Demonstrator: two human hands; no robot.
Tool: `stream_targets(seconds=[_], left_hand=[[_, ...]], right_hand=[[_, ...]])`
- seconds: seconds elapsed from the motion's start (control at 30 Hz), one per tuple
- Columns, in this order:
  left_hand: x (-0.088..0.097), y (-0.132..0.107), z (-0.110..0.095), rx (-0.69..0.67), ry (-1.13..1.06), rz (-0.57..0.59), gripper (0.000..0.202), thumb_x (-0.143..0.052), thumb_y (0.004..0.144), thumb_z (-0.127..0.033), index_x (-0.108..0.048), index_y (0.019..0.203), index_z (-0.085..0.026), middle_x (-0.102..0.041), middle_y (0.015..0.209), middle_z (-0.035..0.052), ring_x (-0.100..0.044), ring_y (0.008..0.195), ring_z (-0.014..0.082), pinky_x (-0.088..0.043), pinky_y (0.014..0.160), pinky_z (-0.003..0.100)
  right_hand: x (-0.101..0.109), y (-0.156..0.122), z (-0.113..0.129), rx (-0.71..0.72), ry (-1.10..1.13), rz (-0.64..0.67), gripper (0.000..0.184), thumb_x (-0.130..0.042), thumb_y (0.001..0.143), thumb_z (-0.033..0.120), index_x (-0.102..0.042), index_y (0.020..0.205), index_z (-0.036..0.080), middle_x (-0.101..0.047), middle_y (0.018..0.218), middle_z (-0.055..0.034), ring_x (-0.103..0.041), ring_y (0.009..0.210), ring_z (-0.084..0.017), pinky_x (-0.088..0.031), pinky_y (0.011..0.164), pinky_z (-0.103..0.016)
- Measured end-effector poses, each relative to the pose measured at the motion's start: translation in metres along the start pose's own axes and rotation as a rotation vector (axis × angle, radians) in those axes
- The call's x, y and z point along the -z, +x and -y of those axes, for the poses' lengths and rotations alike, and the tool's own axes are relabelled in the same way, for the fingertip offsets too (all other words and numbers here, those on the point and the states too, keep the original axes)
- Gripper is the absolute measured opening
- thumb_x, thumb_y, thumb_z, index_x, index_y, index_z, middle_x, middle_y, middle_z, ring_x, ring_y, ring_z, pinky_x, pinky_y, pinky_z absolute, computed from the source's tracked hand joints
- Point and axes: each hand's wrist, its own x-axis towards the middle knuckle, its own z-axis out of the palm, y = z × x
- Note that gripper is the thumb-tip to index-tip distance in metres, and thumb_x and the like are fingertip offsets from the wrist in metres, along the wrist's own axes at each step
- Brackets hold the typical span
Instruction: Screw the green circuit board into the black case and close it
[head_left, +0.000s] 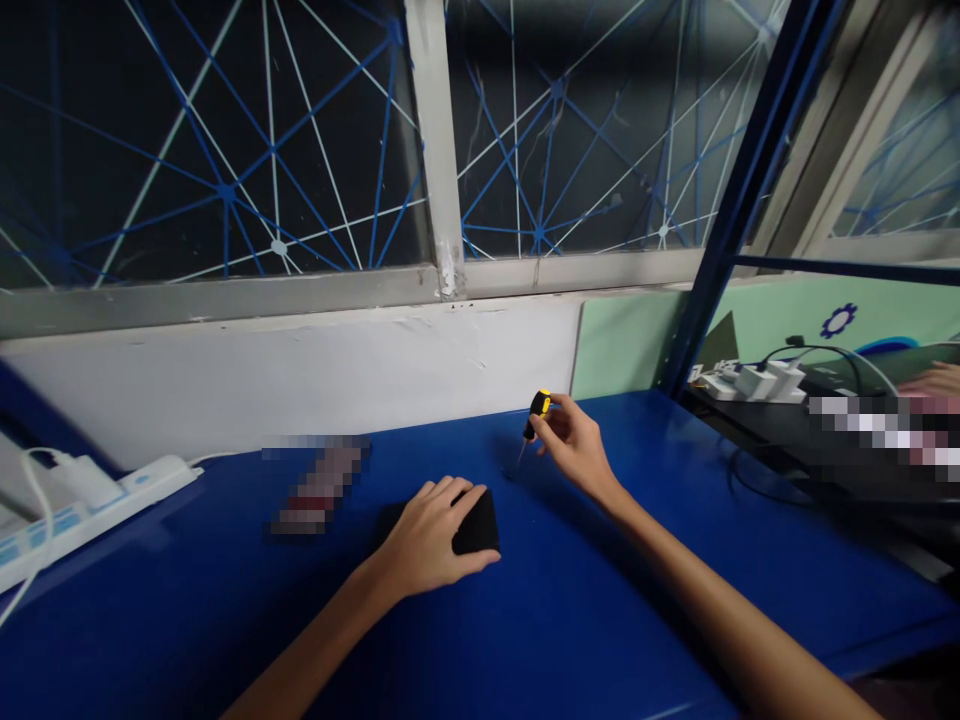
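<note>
the two hands are apart. the left hand (pixel 431 532) is clamped across a black flat object (pixel 478 522), which lies on the blue bench (pixel 585 630), a little in from its far edge. the right hand (pixel 576 440) pinches a yellow-black screwdriver (pixel 538 410), tip down, nearer to this same edge.

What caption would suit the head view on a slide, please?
Left hand on a black object, right hand holding a screwdriver tip down.
</note>
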Motion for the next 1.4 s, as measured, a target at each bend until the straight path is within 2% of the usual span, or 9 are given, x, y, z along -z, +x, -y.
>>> stream_targets(seconds=[0.17,0.4,0.57,0.67,0.77,0.87,1.07,1.27,1.4], left_hand=[[0.0,-0.003,0.001,-0.027,-0.016,-0.025,0.062,-0.07,0.075,-0.053,-0.054,0.125,-0.02,-0.063,0.113,0.0088,-0.058,0.101,0.0304,-0.044,0.09,0.048],[-0.004,-0.006,0.003,-0.031,-0.005,-0.058,0.065,-0.07,0.076,-0.054,-0.053,0.128,-0.019,-0.062,0.117,0.0106,-0.058,0.104,0.0314,-0.044,0.091,0.049],[-0.001,-0.009,0.001,-0.054,-0.029,-0.082,0.063,-0.066,0.08,-0.058,-0.054,0.127,-0.017,-0.062,0.119,0.0117,-0.058,0.106,0.0315,-0.044,0.09,0.049],[0.002,-0.009,-0.002,-0.043,-0.088,-0.15,0.049,-0.065,0.084,-0.052,-0.059,0.121,-0.019,-0.062,0.117,0.0102,-0.058,0.104,0.0291,-0.045,0.087,0.045],[0.002,-0.008,-0.004,0.018,-0.181,-0.254,0.027,-0.064,0.088,-0.033,-0.064,0.113,-0.022,-0.065,0.11,0.0072,-0.06,0.099,0.025,-0.045,0.084,0.041],[-0.001,-0.008,-0.004,0.088,-0.263,-0.333,0.021,-0.068,0.085,-0.024,-0.068,0.106,-0.022,-0.067,0.103,0.006,-0.061,0.094,0.0237,-0.046,0.082,0.039],[-0.004,-0.009,-0.002,0.126,-0.366,-0.332,0.016,-0.077,0.075,-0.017,-0.071,0.089,-0.023,-0.069,0.094,0.0017,-0.062,0.089,0.0219,-0.045,0.078,0.037],[-0.004,-0.008,-0.003,0.077,-0.352,-0.342,0.006,-0.072,0.081,-0.017,-0.07,0.079,-0.022,-0.068,0.087,0.0005,-0.061,0.083,0.0192,-0.042,0.076,0.035],[-0.003,-0.008,-0.005,0.05,-0.322,-0.355,0.013,-0.064,0.088,-0.02,-0.069,0.076,-0.021,-0.068,0.083,0.001,-0.061,0.08,0.018,-0.042,0.075,0.034]], right_hand=[[0.002,0.0,0.0,0.009,-0.028,-0.032,0.034,-0.056,0.088,0.042,-0.052,0.114,0.02,-0.07,0.077,-0.0036,-0.065,0.055,-0.017,-0.054,0.05,-0.029],[0.0,-0.002,0.0,0.004,-0.045,-0.015,0.032,-0.057,0.089,0.042,-0.053,0.112,0.02,-0.071,0.076,-0.0035,-0.065,0.054,-0.017,-0.054,0.051,-0.03],[-0.001,-0.003,0.0,-0.009,-0.02,-0.006,0.032,-0.059,0.087,0.041,-0.054,0.11,0.02,-0.07,0.075,-0.0031,-0.064,0.053,-0.017,-0.055,0.052,-0.031],[-0.001,-0.003,0.003,-0.037,0.078,-0.012,0.034,-0.062,0.085,0.043,-0.055,0.109,0.019,-0.069,0.073,-0.003,-0.066,0.057,-0.019,-0.056,0.051,-0.032],[-0.004,-0.004,0.011,-0.091,0.259,-0.001,0.035,-0.067,0.081,0.043,-0.056,0.104,0.019,-0.067,0.069,-0.0024,-0.068,0.062,-0.021,-0.056,0.05,-0.031],[-0.008,-0.007,0.023,-0.166,0.447,0.029,0.034,-0.07,0.08,0.042,-0.056,0.099,0.018,-0.068,0.067,-0.002,-0.068,0.06,-0.021,-0.056,0.048,-0.03],[-0.016,-0.015,0.04,-0.259,0.572,0.058,0.03,-0.072,0.078,0.039,-0.056,0.093,0.018,-0.071,0.07,-0.0037,-0.07,0.06,-0.022,-0.057,0.048,-0.032],[-0.019,-0.017,0.043,-0.281,0.591,0.058,0.031,-0.073,0.077,0.038,-0.054,0.092,0.019,-0.072,0.07,-0.0036,-0.07,0.06,-0.022,-0.056,0.049,-0.032],[-0.018,-0.017,0.042,-0.28,0.582,0.049,0.031,-0.072,0.077,0.038,-0.054,0.092,0.018,-0.072,0.072,-0.0044,-0.071,0.06,-0.022,-0.057,0.05,-0.032]])
